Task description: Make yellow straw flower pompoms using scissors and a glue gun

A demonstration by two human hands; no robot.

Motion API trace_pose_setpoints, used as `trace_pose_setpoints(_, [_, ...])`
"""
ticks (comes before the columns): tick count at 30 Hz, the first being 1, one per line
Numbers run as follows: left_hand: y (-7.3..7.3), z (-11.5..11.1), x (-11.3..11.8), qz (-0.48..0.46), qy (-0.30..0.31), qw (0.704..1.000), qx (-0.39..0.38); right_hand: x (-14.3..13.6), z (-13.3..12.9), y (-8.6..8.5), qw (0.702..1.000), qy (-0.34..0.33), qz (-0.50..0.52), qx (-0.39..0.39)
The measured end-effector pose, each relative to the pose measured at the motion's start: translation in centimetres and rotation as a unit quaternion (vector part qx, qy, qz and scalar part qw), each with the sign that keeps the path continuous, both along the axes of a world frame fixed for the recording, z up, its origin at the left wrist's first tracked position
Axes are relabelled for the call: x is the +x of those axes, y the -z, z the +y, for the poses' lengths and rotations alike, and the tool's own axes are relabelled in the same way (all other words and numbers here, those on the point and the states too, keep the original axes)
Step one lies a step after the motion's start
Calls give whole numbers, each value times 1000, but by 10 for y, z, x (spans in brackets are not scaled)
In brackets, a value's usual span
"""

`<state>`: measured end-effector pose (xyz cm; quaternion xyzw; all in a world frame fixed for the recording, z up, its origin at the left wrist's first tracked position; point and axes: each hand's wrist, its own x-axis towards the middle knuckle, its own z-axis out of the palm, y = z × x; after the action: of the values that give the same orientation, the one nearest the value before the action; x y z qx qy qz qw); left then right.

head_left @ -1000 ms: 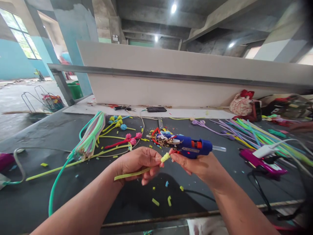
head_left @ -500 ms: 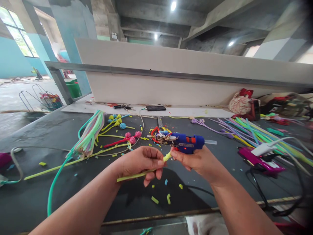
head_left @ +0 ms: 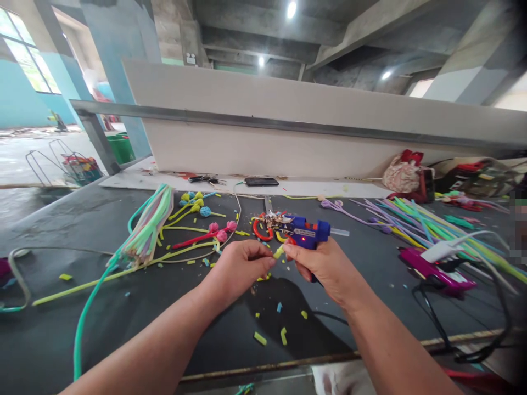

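Observation:
My right hand (head_left: pixel 325 266) is wrapped round a blue hot glue gun (head_left: pixel 308 235) with a small red light lit on its side. A clear glue stick (head_left: pixel 340 232) sticks out of the gun's back end. The fingers of my left hand (head_left: pixel 242 269) are closed in a pinch on a yellow fuzzy pipe cleaner (head_left: pixel 279 251), and my right thumb meets its other end. How far the pipe cleaner runs behind my left hand is hidden. Beyond the fingers, red-handled scissors (head_left: pixel 263 229) lie by the gun's glue-smeared nozzle.
On the left lie a bundle of pastel pipe cleaners (head_left: pixel 154 222) and pink knotted buds (head_left: pixel 222 235). Purple and green stems (head_left: pixel 395 211) spread on the right, near a magenta power strip (head_left: pixel 436 271) with cables. Yellow scraps (head_left: pixel 260 338) dot the dark tabletop (head_left: pixel 222 340). A phone (head_left: pixel 262 181) lies farther back.
Both hands have moved slightly away from me, and the glue gun has shifted left. The yellow length that stuck out below my left hand no longer shows.

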<state>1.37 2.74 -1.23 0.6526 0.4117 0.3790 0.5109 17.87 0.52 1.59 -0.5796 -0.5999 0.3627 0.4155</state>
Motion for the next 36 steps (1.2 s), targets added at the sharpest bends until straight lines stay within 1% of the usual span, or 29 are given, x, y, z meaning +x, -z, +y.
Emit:
trace_pose_setpoints(3, [-2, 3, -2, -73, -27, 996, -40, -5, -3, -4, 999, 11, 18, 25])
trace_pose_setpoints(6, [-5, 9, -8, -169, -71, 979, -90, -5, -4, -4, 998, 30, 4, 51])
trace_pose_setpoints(8, [-5, 14, -12, -217, -95, 965, -110, -4, -5, -3, 998, 32, -24, 42])
trace_pose_setpoints(11, [-4, 18, -14, -240, -125, 957, -104, -4, -6, -3, 997, 30, -66, 23])
trace_pose_setpoints(14, [-3, 19, -14, -233, -156, 957, -70, -6, -8, -4, 994, 26, -102, 28])
trace_pose_setpoints(17, [-2, 19, -13, -217, -180, 959, -20, -8, -8, -6, 991, 29, -126, 34])
trace_pose_setpoints(23, [3, 18, -15, -160, -205, 962, 87, -10, -7, -4, 992, 30, -116, 31])
trace_pose_setpoints(28, [3, 18, -15, -108, -222, 961, 122, -13, -6, -2, 992, 50, -111, -17])
trace_pose_setpoints(33, [2, 17, -15, -76, -234, 960, 133, -13, -6, -4, 986, 78, -147, -15])
trace_pose_setpoints(36, [3, 17, -16, -52, -238, 957, 155, -11, -5, -5, 984, 94, -152, -5])
